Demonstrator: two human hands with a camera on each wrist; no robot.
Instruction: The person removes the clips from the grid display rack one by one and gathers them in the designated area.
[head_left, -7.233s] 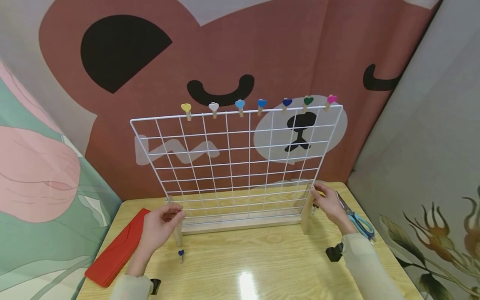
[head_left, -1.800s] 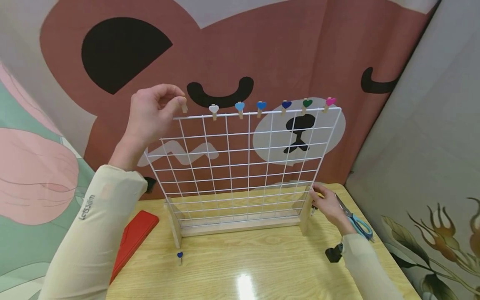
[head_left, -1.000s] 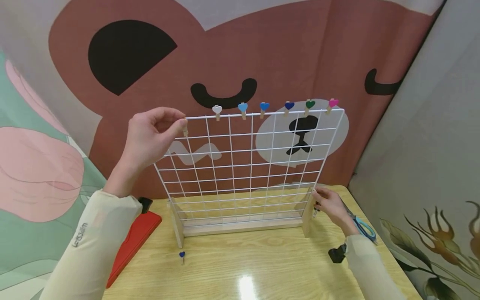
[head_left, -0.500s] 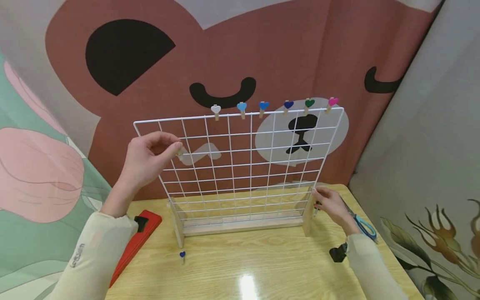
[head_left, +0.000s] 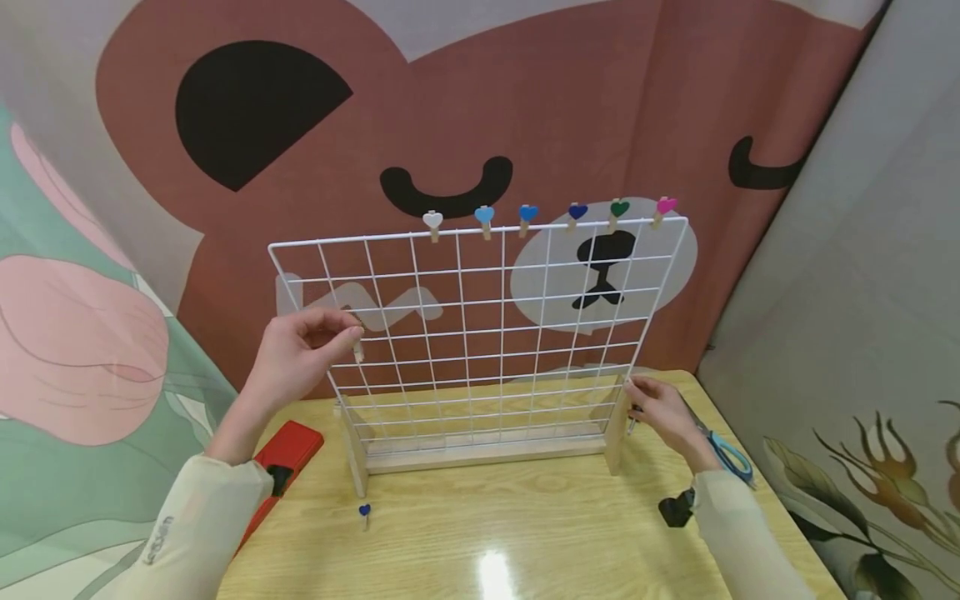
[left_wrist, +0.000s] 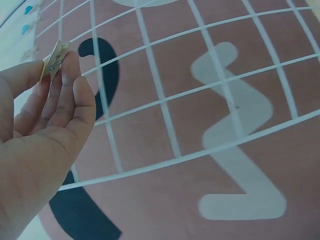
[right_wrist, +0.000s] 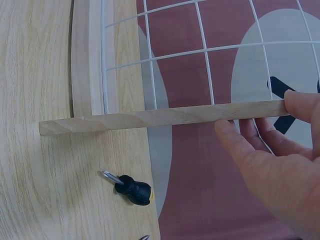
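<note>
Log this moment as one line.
left hand: pinches wooden clip | right hand: holds wooden upright | white grid: six heart clips on top edge | table: screwdriver, red case

I pinch a small clip (left_wrist: 54, 61) in my left hand (left_wrist: 42, 115). It is pale wood (I can see its little metal spring), and its free end points down near the left edge of the grid (head_left: 502, 327). The grid is white wire and stands up in a plain wood stand (head_left: 483, 454). My right hand (head_left: 660, 408) pinches the stand's right leg (right_wrist: 125, 120) near its top.
</note>
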